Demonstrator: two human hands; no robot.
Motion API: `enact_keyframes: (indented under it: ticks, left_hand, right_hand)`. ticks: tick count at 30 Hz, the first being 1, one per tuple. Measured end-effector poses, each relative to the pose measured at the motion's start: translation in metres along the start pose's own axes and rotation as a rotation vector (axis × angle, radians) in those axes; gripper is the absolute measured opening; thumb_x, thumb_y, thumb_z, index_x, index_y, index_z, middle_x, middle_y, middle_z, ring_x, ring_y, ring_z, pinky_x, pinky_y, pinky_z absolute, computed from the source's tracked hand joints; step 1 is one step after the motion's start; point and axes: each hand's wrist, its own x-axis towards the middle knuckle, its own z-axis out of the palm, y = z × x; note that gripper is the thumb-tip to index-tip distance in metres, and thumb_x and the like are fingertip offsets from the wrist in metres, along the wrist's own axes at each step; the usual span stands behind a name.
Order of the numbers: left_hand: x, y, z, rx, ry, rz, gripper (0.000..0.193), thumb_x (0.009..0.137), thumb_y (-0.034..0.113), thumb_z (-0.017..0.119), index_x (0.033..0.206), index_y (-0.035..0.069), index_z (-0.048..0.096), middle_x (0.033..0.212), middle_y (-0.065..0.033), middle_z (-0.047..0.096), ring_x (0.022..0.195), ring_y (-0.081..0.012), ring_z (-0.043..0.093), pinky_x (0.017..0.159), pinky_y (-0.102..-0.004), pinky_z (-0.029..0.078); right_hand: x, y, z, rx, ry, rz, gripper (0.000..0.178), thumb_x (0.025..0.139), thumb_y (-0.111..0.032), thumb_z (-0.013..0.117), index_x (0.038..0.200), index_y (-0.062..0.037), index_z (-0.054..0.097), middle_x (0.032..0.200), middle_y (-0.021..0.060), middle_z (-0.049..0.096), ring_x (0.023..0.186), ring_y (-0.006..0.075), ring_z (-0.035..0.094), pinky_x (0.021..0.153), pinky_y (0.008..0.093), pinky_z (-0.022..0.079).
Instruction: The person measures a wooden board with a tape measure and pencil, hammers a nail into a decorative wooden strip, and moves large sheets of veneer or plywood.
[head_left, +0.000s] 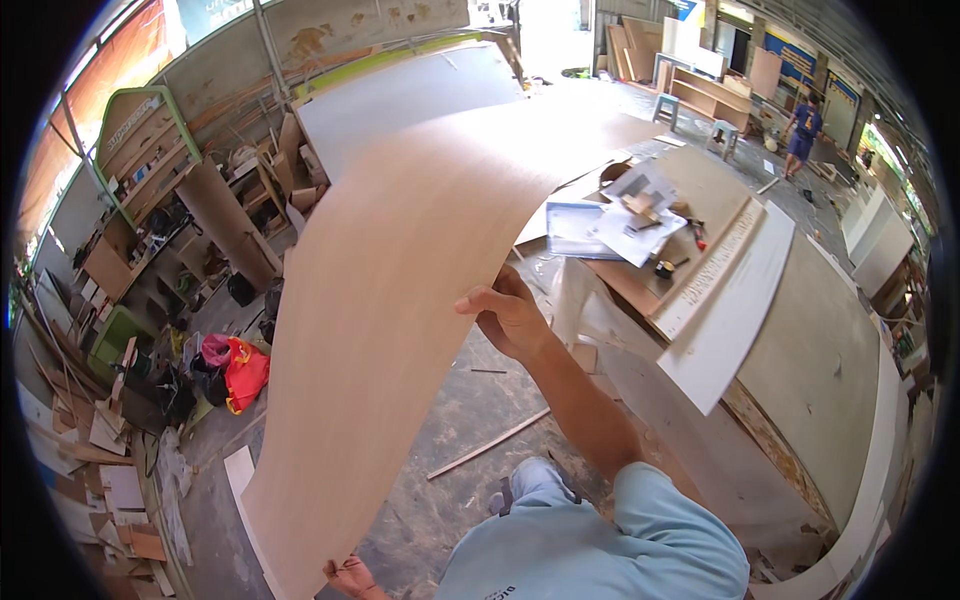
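Note:
A large, thin, bendy plywood sheet (370,300) with pale wood grain arches across the view, from the lower left up to the far right. My right hand (508,312) grips its right edge near the middle, thumb on top and fingers curled underneath. At the bottom of the view my left hand (350,578) pinches the sheet's near edge; part of that hand is cut off by the frame. The underside of the sheet and what lies below it are hidden.
To the right a workbench (820,370) carries papers (640,225), a tape measure (664,269) and a white curved panel (730,320). A thin wood strip (490,443) lies on the floor. Bags (245,375) and offcuts crowd the left. Far right, a person (803,135) stands.

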Motion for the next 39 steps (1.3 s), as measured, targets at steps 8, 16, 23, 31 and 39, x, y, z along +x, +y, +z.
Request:
enact_keyframes:
  ticks: [8,16,23,31,39]
  left_hand:
    - [0.055,-0.053,0.108,0.142,0.057,0.163,0.054,0.081,0.019,0.053,0.128,-0.005,0.042,0.123,-0.0197,0.053,0.109,-0.0309,0.055,0.098,-0.0448,0.044]
    - [0.177,-0.133,0.173,0.227,0.37,0.379,0.067,0.077,0.033,0.056,0.133,0.001,0.038,0.117,-0.0199,0.054,0.105,-0.0305,0.054,0.092,-0.0459,0.045]
    - [0.27,-0.139,0.126,0.303,0.44,0.376,0.081,0.078,0.051,0.059,0.141,0.008,0.031,0.114,-0.0217,0.053,0.098,-0.0302,0.054,0.086,-0.0481,0.047]
    - [0.392,-0.135,0.068,0.591,0.612,0.515,0.061,0.085,0.046,0.061,0.13,0.005,0.052,0.088,-0.0183,0.057,0.079,-0.0285,0.056,0.071,-0.044,0.05]
    - [0.566,-0.313,0.213,0.405,0.464,0.229,0.059,0.079,0.033,0.057,0.127,0.0,0.048,0.104,-0.0178,0.056,0.096,-0.0298,0.054,0.084,-0.0435,0.047]
  right_hand:
    - [0.134,0.097,-0.074,0.071,0.14,0.155,0.036,0.073,0.003,0.059,0.109,0.0003,0.055,0.093,0.005,0.061,0.083,0.0131,0.06,0.071,0.0265,0.049]
    - [0.273,0.215,-0.179,0.246,0.317,0.363,0.028,0.074,0.004,0.056,0.102,-0.0007,0.054,0.091,0.0069,0.058,0.081,0.0178,0.061,0.073,0.0314,0.053]
    - [0.335,0.27,-0.241,0.207,0.403,0.557,0.019,0.076,0.003,0.058,0.094,-0.0035,0.055,0.087,0.0053,0.06,0.077,0.0175,0.062,0.07,0.0304,0.053]
    - [0.426,0.32,-0.322,0.265,0.458,0.614,0.022,0.078,0.001,0.06,0.098,-0.0053,0.054,0.086,0.0046,0.058,0.079,0.0166,0.061,0.077,0.0341,0.053]
    - [0.542,0.323,-0.435,0.224,0.573,0.476,0.017,0.078,0.002,0.059,0.092,-0.0044,0.054,0.082,0.0059,0.058,0.076,0.0179,0.06,0.073,0.0345,0.053]
